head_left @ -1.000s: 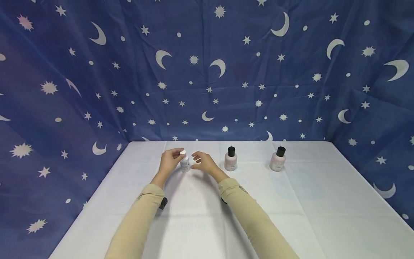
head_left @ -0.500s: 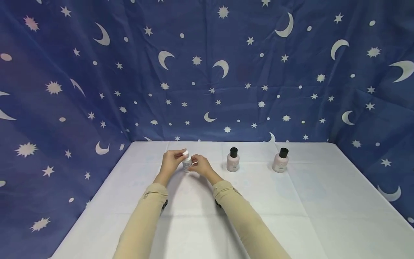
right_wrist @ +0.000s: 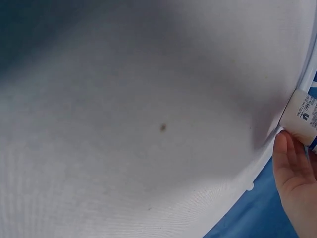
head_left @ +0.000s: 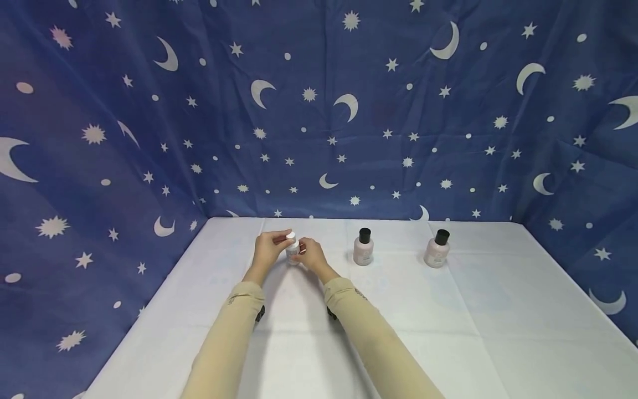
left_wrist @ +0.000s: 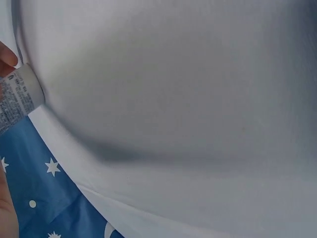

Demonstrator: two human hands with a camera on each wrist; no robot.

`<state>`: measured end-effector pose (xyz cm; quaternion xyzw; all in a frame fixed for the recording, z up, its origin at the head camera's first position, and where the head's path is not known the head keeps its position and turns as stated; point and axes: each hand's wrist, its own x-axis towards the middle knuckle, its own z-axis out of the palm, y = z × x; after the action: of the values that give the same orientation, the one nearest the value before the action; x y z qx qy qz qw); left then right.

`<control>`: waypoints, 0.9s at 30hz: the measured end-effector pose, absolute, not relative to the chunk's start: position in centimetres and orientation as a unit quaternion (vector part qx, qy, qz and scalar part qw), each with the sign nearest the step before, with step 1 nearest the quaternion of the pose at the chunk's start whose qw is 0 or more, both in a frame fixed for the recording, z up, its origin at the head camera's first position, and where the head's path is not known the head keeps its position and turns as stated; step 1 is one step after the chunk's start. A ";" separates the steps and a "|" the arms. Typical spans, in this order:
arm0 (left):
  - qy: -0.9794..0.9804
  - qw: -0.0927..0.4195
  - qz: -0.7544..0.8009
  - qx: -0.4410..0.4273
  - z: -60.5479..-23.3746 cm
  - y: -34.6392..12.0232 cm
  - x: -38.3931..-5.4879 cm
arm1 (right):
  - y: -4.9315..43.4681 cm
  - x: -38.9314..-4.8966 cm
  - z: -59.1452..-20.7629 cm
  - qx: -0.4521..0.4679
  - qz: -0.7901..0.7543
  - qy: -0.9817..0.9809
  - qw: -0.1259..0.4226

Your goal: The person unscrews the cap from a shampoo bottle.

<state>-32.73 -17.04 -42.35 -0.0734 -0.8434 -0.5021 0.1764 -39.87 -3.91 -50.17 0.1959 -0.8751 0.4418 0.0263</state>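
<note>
A small white bottle [head_left: 293,255] with a white cap stands on the white-covered table [head_left: 399,321], near its back and left of the middle. My left hand [head_left: 267,252] pinches the cap from the left between thumb and fingers. From the other side, my right hand [head_left: 312,256] grips the bottle's body low down. Fine print covers the bottle [left_wrist: 22,94] at the edge of the left wrist view. In the right wrist view the right hand [right_wrist: 297,181] has its fingers against the bottle [right_wrist: 301,114], close to the base.
Two pink bottles with black caps stand to the right: a nearer one [head_left: 363,252] and one farther right [head_left: 437,252]. A blue curtain [head_left: 319,111] with moons and stars rises behind the table and along both sides.
My right hand has moved left and closed on the bottle's body, where a gap showed a second ago. The left hand stays on the cap. The head view has shifted slightly.
</note>
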 end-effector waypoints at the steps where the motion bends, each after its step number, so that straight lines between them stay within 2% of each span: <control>1: -0.842 0.174 -0.506 -0.067 -42.4 -16.9 -32.7 | -3.9 -40.1 -50.3 0.193 0.447 -0.874 0.014; 2: -0.841 0.173 -0.510 -0.062 -42.5 -16.8 -32.6 | -3.9 -40.0 -50.1 0.189 0.452 -0.872 0.000; 4: -0.837 0.170 -0.517 -0.053 -42.6 -16.7 -32.5 | -3.7 -37.5 -47.4 0.166 0.437 -0.884 -0.023; 9: -0.832 0.166 -0.527 -0.052 -42.2 -16.4 -32.6 | -3.2 -34.4 -44.7 0.185 0.410 -0.893 0.020; 27: -0.850 0.138 -0.499 -0.095 -38.3 -16.6 -31.3 | -1.1 -33.0 -42.0 0.256 0.439 -0.861 0.032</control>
<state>-31.26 -16.64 -38.30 -0.0952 -0.8502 -0.4992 0.1378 -33.03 -1.06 -42.05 0.2563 -0.8605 0.4391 0.0315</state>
